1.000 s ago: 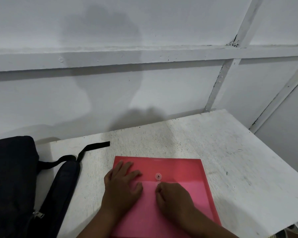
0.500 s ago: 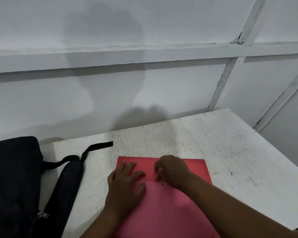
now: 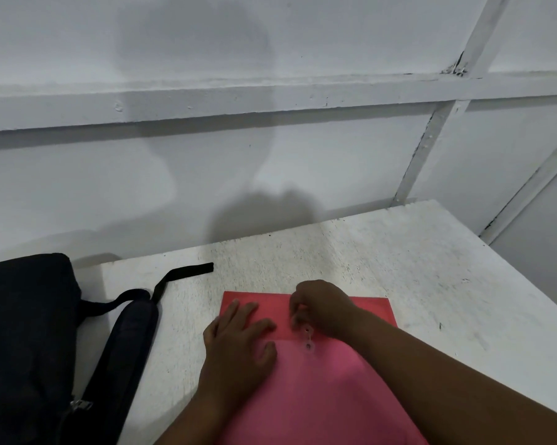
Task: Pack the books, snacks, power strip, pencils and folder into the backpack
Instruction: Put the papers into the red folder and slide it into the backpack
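At the lower left of the frame a black fabric backpack lies on the worn white-painted wooden table, its body running off the left edge. Its padded black shoulder strap trails toward the bottom edge, and a thin webbing tail reaches right across bare tabletop.

Right of the strap, past a strip of bare table, the left hand lies flat with fingers spread, pressing the left edge of the flat pink-red plastic folder in the lower centre. The folder's far edge lies well short of the white panelled wall.

The right hand sits curled over the folder's darker flap, fingertips pinching just above two small clear closure discs; what they pinch is too small to tell. Bare table spreads to the right edge.
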Motion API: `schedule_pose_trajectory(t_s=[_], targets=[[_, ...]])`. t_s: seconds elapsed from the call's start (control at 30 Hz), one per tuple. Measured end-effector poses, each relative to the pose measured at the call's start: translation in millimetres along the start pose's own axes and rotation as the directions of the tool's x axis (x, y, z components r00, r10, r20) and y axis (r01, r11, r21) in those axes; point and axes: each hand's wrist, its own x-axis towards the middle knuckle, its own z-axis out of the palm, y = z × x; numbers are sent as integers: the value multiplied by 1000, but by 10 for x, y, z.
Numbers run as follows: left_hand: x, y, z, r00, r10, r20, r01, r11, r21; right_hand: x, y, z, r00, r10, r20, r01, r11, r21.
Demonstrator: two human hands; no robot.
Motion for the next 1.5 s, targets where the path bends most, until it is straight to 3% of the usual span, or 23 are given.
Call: schedule_pose_trajectory(t_s=[0.23,0.4,0.5,0.6,0.77,0.97,1.03,1.33,1.5], targets=[[-7,8,-7,999,-32,-25,31,999,-9,-147,250,84,983,168,-79,-158,980,119],[-13,13,8,998,-45,-33,45,999,4,-482,349,252,966,148,-211,-118,982,145],[-11,9,13,998,-43,-34,44,999,19,-685,291,364,972,104,-212,-80,989,121],[-8,11,18,999,-41,-35,42,999,24,-860,165,442,978,78,-195,-68,996,55],[-13,24,9,999,-39,-29,39,999,21,-944,-30,513,957,32,-288,-63,993,-100],[-17,3,21,999,-28,-34,29,999,32,-714,-296,493,982,-26,-186,-41,937,-348],[-22,-2,20,999,-25,-34,26,999,29,-653,-301,459,988,-52,-147,4,951,-310],[-13,-20,30,999,-22,-43,23,999,22,-382,69,258,996,59,-70,-60,998,-11],[-7,-18,33,998,-30,-48,31,999,19,-646,232,378,967,51,-250,-15,990,141]])
